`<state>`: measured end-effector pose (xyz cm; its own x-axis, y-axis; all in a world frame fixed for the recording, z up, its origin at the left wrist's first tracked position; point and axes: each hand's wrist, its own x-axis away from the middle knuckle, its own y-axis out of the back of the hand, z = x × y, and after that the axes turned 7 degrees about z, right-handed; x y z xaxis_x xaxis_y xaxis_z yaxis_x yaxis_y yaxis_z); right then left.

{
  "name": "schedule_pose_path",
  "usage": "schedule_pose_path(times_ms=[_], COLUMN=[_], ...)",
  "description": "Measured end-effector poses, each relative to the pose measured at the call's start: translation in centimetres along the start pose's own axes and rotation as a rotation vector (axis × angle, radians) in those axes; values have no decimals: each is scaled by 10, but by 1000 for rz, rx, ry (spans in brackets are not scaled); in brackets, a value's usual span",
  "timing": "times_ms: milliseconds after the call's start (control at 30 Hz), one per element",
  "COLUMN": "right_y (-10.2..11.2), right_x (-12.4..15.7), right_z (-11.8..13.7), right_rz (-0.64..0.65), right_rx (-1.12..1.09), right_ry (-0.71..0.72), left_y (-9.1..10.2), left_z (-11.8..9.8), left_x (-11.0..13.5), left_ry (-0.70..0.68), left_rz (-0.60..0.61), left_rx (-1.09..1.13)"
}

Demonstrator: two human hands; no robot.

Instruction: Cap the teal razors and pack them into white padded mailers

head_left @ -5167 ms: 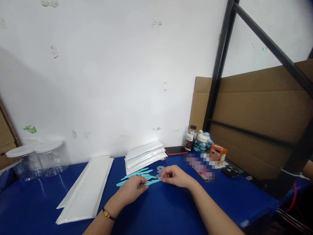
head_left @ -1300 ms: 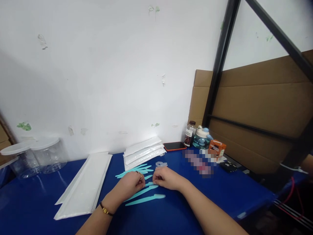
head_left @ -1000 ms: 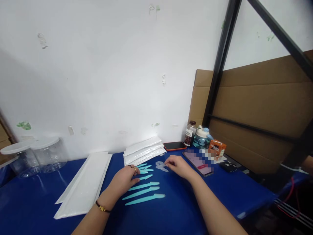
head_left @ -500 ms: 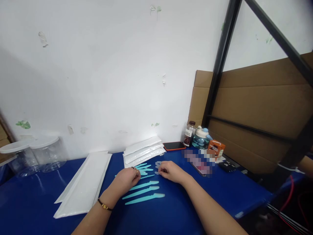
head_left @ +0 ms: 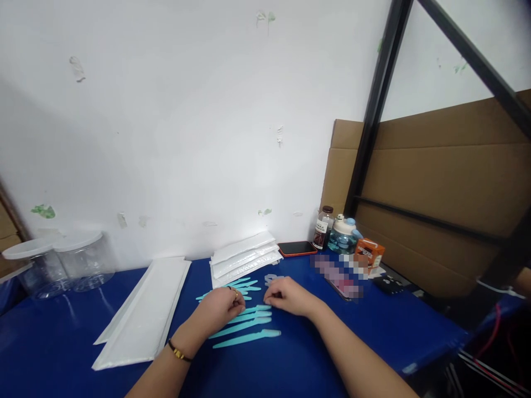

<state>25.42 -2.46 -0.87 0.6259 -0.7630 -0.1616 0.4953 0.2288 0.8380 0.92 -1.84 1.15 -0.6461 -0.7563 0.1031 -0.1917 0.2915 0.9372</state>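
Observation:
Several turquoise eyebrow razors lie on the blue tabletop (head_left: 307, 354). My left hand (head_left: 222, 307) is closed, with its fingertips at the handle end of one eyebrow razor (head_left: 254, 309). My right hand (head_left: 290, 296) pinches at that razor's blade end; the small thing between its fingers, if any, is hidden. Nearer to me, a lower razor (head_left: 243, 339) points its capped-looking head right. Beyond my left hand sits a loose fan of more razors (head_left: 249, 284). Small translucent caps (head_left: 270, 278) lie just behind my right hand.
White padded envelopes lie at left (head_left: 145, 315) and in a stack (head_left: 244, 257) by the wall. Clear lidded jars (head_left: 85, 262) stand far left. A phone (head_left: 296, 249), brown bottle (head_left: 322, 228), water bottle (head_left: 342, 237) and orange box (head_left: 368, 255) line the back right.
My left hand has moved slightly right and toward me, bringing a razor beside the row. My right hand has come down from the caps to that razor's blade end.

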Motion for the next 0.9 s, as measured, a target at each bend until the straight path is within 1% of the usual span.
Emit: schedule_pose_path(times_ms=[100, 133, 200, 300, 400, 533, 767, 900], right_y=[11, 14, 15, 9, -1, -9, -8, -8], right_x=[6, 7, 9, 4, -4, -9, -6, -7], right_z=[-18, -24, -31, -31, -25, -20, -12, -10], right_rz=[-184, -228, -256, -206, -157, -165, -75, -51], right_rx=[38, 64, 98, 97, 104, 84, -138, -274], right_ry=[-164, -216, -267, -225, -184, -203, -256, -261], left_y=[5, 7, 8, 7, 6, 7, 6, 3], left_z=[15, 20, 28, 33, 32, 28, 19, 20], left_x=[2, 3, 4, 3, 3, 3, 1, -1], left_ry=[92, 133, 198, 224, 208, 179, 74, 85], left_rz=[-119, -151, -152, -112, -123, -119, -51, -44], left_rx=[-24, -50, -95, -114, -104, -93, -20, 20])
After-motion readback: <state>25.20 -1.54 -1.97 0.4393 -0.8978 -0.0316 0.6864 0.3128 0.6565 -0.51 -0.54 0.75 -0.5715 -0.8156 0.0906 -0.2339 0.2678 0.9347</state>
